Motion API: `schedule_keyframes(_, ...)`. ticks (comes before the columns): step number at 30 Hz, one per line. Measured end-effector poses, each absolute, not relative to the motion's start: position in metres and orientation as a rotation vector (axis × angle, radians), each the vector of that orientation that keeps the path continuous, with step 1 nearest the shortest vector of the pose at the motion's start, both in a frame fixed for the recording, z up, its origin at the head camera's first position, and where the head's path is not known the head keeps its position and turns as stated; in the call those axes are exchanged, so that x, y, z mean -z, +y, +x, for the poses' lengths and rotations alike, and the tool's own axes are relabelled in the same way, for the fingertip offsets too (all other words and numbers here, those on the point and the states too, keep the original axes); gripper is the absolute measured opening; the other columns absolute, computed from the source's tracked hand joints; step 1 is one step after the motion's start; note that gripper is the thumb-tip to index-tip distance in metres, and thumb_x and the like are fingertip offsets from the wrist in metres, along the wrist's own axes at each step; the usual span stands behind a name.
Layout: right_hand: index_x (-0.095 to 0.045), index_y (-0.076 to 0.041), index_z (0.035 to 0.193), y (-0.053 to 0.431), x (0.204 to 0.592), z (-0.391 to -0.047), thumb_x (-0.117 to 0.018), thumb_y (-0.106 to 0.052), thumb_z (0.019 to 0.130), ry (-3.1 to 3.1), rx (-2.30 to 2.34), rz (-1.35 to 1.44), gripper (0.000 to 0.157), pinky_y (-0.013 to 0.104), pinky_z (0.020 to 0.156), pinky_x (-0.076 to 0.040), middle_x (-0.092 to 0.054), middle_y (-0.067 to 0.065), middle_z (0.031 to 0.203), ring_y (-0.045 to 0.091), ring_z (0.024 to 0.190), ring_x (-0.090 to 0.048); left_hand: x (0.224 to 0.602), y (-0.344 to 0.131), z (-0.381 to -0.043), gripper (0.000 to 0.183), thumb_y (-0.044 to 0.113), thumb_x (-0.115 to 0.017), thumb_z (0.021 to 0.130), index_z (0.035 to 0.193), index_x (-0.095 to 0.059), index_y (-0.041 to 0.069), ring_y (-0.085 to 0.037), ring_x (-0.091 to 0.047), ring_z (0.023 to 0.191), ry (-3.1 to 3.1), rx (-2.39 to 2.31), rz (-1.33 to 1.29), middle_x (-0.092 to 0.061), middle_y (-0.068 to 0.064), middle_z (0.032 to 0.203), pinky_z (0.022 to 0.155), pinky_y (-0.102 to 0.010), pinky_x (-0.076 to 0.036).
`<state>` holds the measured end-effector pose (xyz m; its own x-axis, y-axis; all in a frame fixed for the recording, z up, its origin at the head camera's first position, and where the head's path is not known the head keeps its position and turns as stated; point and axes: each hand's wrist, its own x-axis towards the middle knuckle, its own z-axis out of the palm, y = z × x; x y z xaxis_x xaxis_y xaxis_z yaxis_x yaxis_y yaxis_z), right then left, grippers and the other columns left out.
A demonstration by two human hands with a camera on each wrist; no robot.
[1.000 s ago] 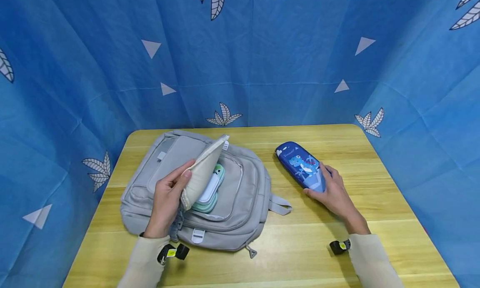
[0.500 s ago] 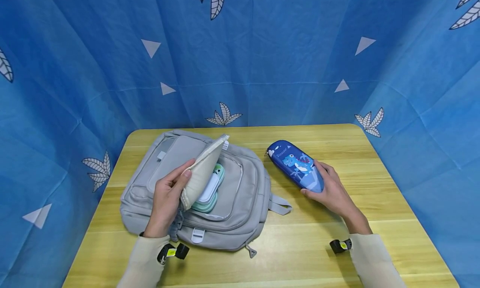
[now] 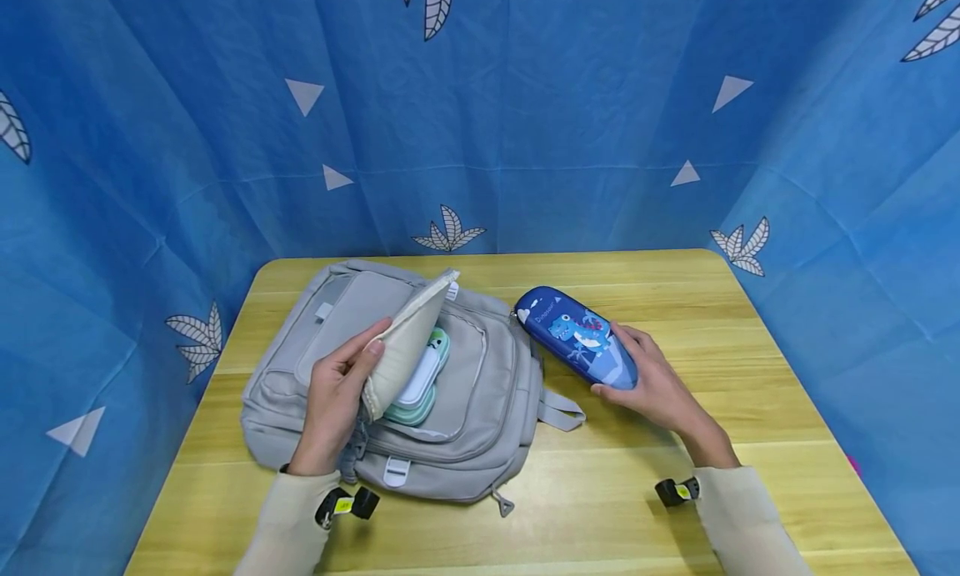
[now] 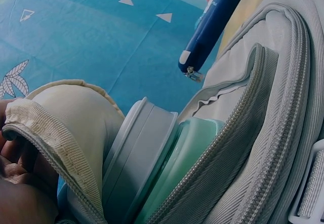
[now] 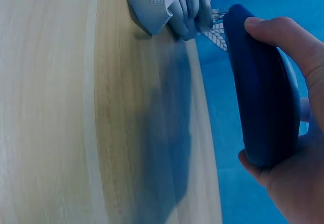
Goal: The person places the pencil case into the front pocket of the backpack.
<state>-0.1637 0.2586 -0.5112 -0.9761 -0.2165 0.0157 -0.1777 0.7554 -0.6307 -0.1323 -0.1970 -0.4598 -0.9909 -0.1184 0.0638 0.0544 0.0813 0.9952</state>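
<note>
A grey backpack (image 3: 491, 376) lies flat on the table, its front pocket unzipped. My left hand (image 3: 337, 393) pinches the edge of the pocket's cream-lined flap (image 3: 405, 351) and holds it raised. Inside the pocket sit a pale, whitish-blue case (image 4: 144, 153) and a mint-green case (image 4: 190, 150), side by side in the left wrist view. My right hand (image 3: 652, 384) grips the lower end of a dark blue dinosaur pencil case (image 3: 573, 334). The right wrist view shows this pencil case (image 5: 260, 97) lifted off the table, thumb and fingers around it. Its far end is close to the backpack's right side.
The wooden table (image 3: 600, 509) extends to the right and in front of the backpack. A grey strap loop (image 3: 561, 409) and a zipper pull (image 3: 502, 503) stick out from the bag. Blue patterned cloth (image 3: 585, 126) hangs behind and at both sides.
My right hand has lifted the pencil case and carried it left, closer to the backpack. My left hand keeps holding the flap in the same place.
</note>
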Motion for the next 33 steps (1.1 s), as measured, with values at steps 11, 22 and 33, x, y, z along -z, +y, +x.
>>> schedule_keyframes(11, -0.026, -0.014, 0.175, 0.246, 0.511, -0.167, -0.090, -0.042, 0.089, 2.837, 1.053, -0.428, 0.110, 0.067, 0.105, -0.047, -0.033, 0.024, 0.169, 0.046, 0.139, -0.047, 0.460, -0.197, -0.131, 0.038, 0.033, -0.068, 0.110, 0.146, -0.073, 0.020, -0.011, -0.068, 0.122, -2.219, 2.035, 0.066, -0.078, 0.007, 0.116, 0.095, -0.020, -0.055)
schedule_keyframes(22, -0.028, -0.018, 0.175, 0.230, 0.506, -0.172, -0.090, -0.044, 0.087, 2.792, 1.066, -0.512, 0.111, 0.066, 0.105, -0.049, -0.033, 0.022, 0.170, 0.046, 0.140, -0.048, 0.459, -0.197, -0.131, 0.037, 0.034, -0.068, 0.110, 0.145, -0.073, 0.021, -0.011, -0.068, 0.118, -2.223, 2.023, 0.069, -0.077, 0.003, 0.102, 0.094, -0.020, -0.054)
schedule_keyframes(33, -0.030, -0.014, 0.174, 0.210, 0.497, -0.181, -0.090, -0.042, 0.088, 2.755, 1.027, -0.597, 0.109, 0.060, 0.101, -0.051, -0.032, 0.021, 0.172, 0.045, 0.141, -0.048, 0.460, -0.197, -0.131, 0.037, 0.032, -0.068, 0.111, 0.146, -0.073, 0.019, -0.012, -0.069, 0.117, -2.205, 2.029, 0.044, -0.074, 0.001, 0.094, 0.093, -0.021, -0.055)
